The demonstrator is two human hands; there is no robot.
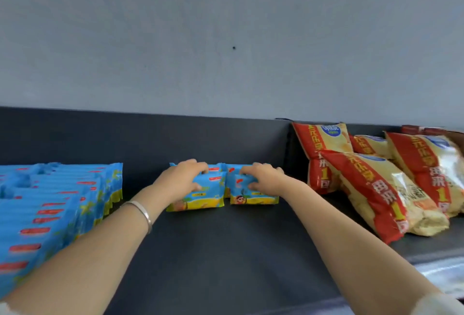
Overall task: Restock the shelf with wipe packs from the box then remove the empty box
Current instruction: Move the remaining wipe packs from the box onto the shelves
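- Wipe packs [200,198], two side by side: left hand [183,181] fingers [198,167] curl over one top edge, right hand [266,179] over the other.
- Both stand at the shelf [226,252] back, long axes crosswise.
- Stocked row [50,214] lies leftward.

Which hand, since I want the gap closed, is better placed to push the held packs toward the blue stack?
Right. The right hand grips the wipe packs farthest from the stack, so pushing leftward should carry both groups; the left hand grips only the nearer packs.
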